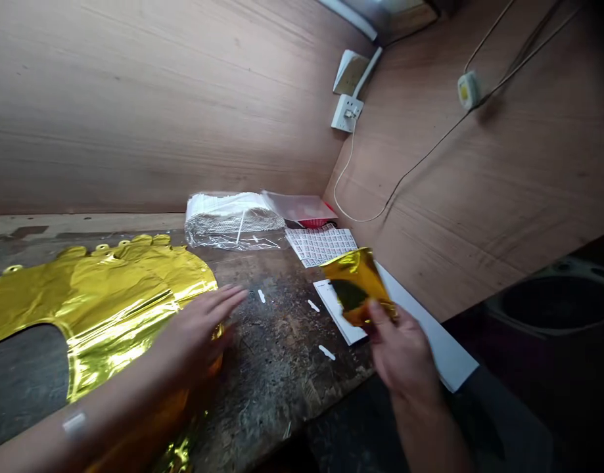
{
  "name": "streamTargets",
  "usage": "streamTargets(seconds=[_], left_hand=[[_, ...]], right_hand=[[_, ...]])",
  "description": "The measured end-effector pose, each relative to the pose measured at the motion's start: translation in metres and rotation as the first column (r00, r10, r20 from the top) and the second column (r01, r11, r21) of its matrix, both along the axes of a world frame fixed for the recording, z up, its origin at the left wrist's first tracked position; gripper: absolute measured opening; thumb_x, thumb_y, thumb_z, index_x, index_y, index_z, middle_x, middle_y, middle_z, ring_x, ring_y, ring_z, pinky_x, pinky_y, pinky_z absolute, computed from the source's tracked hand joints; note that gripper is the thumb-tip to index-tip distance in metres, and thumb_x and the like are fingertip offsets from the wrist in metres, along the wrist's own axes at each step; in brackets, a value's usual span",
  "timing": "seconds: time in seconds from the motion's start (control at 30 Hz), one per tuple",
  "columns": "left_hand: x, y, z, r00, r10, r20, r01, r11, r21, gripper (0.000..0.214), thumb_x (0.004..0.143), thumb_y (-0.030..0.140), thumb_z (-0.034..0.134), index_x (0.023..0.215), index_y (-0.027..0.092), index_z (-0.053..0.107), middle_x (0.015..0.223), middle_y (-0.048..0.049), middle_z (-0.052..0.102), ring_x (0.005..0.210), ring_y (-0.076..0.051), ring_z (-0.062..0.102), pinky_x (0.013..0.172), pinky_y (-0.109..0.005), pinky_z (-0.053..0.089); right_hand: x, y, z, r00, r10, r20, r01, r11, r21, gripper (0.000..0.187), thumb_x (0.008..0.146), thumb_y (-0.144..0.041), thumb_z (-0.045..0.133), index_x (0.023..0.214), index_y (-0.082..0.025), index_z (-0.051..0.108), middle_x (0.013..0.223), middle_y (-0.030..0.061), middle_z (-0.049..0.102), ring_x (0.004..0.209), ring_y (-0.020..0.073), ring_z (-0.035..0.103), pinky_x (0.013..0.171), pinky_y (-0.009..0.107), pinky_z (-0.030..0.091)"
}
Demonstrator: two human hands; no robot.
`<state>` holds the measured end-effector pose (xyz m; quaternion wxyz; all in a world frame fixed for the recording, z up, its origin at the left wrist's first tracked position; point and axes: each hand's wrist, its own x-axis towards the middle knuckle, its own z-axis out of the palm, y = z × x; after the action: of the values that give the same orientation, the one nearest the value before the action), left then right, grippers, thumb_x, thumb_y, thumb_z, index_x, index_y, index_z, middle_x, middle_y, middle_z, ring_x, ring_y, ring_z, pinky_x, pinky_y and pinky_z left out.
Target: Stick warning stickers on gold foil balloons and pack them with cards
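Observation:
My right hand (405, 351) grips a folded piece of shiny gold foil (353, 289), looking like a flat foil balloon, with the thumb on top. It is held over white paper sheets (338, 315) near the table's right edge. On the left, flat gold foil balloons (119, 289) with small tabs along their far edge are spread on the worn table (277, 374). Over their right edge is my left hand (200, 328), slightly blurred, its fingers stretched out and holding nothing. Whether it touches the foil I cannot tell. Several small white strips (326, 353) lie between the hands.
At the back stands a clear plastic bag (235, 220) with a stack of white strips in it. Beside it lie printed label sheets (321, 246) and a clear sleeve (302, 207). Wooden panels rise behind and right, with a socket (348, 113) and hanging cable (420, 161).

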<state>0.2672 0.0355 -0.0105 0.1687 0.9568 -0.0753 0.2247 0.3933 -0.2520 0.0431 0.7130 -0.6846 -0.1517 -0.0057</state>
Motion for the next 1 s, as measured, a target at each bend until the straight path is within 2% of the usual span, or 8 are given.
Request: streamTargets(seconds=[0.1,0.2,0.43,0.57,0.7,0.77,0.87,1.0], left_hand=[[0.093,-0.060,0.002,0.977,-0.197,-0.088,0.198,0.980,0.005,0.074,0.080,0.023,0.061,0.147,0.017,0.029,0.155,-0.0139,0.031,0.142,-0.031,0.027,0.114,-0.054,0.027],[0.158,-0.102,-0.001,0.916,-0.368,-0.160,0.370,0.929,-0.021,0.079,0.069,0.038,0.078,0.138,0.020,0.044,0.151,-0.0137,0.037,0.141,-0.036,0.027,0.113,-0.060,0.021],[0.185,-0.123,0.006,0.923,-0.358,-0.139,0.304,0.903,-0.302,0.026,0.093,0.032,0.057,0.113,0.016,0.060,0.115,-0.0081,0.062,0.097,-0.020,0.063,0.085,-0.042,0.054],[0.123,-0.091,0.040,0.981,-0.178,-0.071,0.114,0.840,-0.531,0.027,0.100,0.028,0.041,0.110,0.015,0.063,0.101,-0.0064,0.069,0.088,-0.019,0.066,0.077,-0.035,0.055],[-0.001,-0.030,0.054,0.989,0.061,-0.132,-0.136,0.716,-0.685,0.042,0.101,0.035,0.030,0.119,0.015,0.062,0.107,-0.0075,0.072,0.090,-0.022,0.068,0.072,-0.030,0.055],[-0.067,-0.005,0.047,0.918,0.297,-0.262,-0.377,0.455,-0.807,0.039,0.095,0.045,0.046,0.113,0.018,0.068,0.112,-0.0047,0.072,0.102,-0.026,0.065,0.083,-0.032,0.053],[-0.143,0.011,0.027,0.783,0.471,-0.406,-0.533,0.173,-0.828,0.051,0.083,0.057,0.059,0.114,0.017,0.067,0.113,-0.0070,0.072,0.109,-0.029,0.063,0.091,-0.034,0.050],[-0.184,0.012,0.003,0.697,0.558,-0.450,-0.550,0.014,-0.835,0.060,0.078,0.064,0.060,0.112,0.014,0.066,0.102,-0.0102,0.075,0.096,-0.030,0.068,0.083,-0.037,0.055]], right_hand=[[0.010,-0.040,0.003,0.978,-0.129,-0.164,0.156,0.974,0.163,0.032,0.073,-0.033,0.077,0.101,-0.020,0.067,0.088,0.0025,0.073,0.073,0.0167,0.069,0.065,0.029,0.061],[0.007,-0.063,0.004,0.962,-0.144,-0.233,0.183,0.971,0.155,0.034,0.067,-0.031,0.082,0.097,-0.020,0.067,0.089,0.0016,0.072,0.072,0.0144,0.068,0.063,0.024,0.061],[-0.001,-0.075,0.011,0.930,-0.195,-0.312,0.248,0.958,0.141,0.039,0.063,-0.032,0.084,0.097,-0.021,0.068,0.093,0.0028,0.072,0.075,0.0145,0.068,0.065,0.022,0.060],[-0.003,-0.054,0.022,0.940,-0.171,-0.296,0.231,0.955,0.183,0.043,0.071,-0.033,0.079,0.111,-0.025,0.065,0.096,0.0013,0.072,0.081,0.0149,0.069,0.070,0.024,0.060],[-0.012,-0.002,0.013,0.927,0.042,-0.372,0.026,0.984,0.176,0.044,0.070,-0.033,0.080,0.110,-0.025,0.065,0.096,0.0020,0.072,0.079,0.0165,0.069,0.066,0.025,0.059],[-0.026,0.036,0.002,0.860,0.262,-0.438,-0.216,0.965,0.152,0.038,0.069,-0.034,0.080,0.102,-0.021,0.067,0.090,0.0032,0.072,0.073,0.0168,0.068,0.061,0.025,0.057],[-0.062,0.096,-0.015,0.708,0.535,-0.461,-0.568,0.819,0.079,0.028,0.074,-0.037,0.075,0.090,-0.017,0.065,0.079,0.0026,0.069,0.065,0.0142,0.063,0.058,0.024,0.053],[-0.117,0.156,-0.039,0.605,0.642,-0.471,-0.750,0.659,-0.065,0.027,0.074,-0.032,0.070,0.093,-0.020,0.054,0.060,-0.0069,0.057,0.048,0.0088,0.051,0.045,0.018,0.042]])
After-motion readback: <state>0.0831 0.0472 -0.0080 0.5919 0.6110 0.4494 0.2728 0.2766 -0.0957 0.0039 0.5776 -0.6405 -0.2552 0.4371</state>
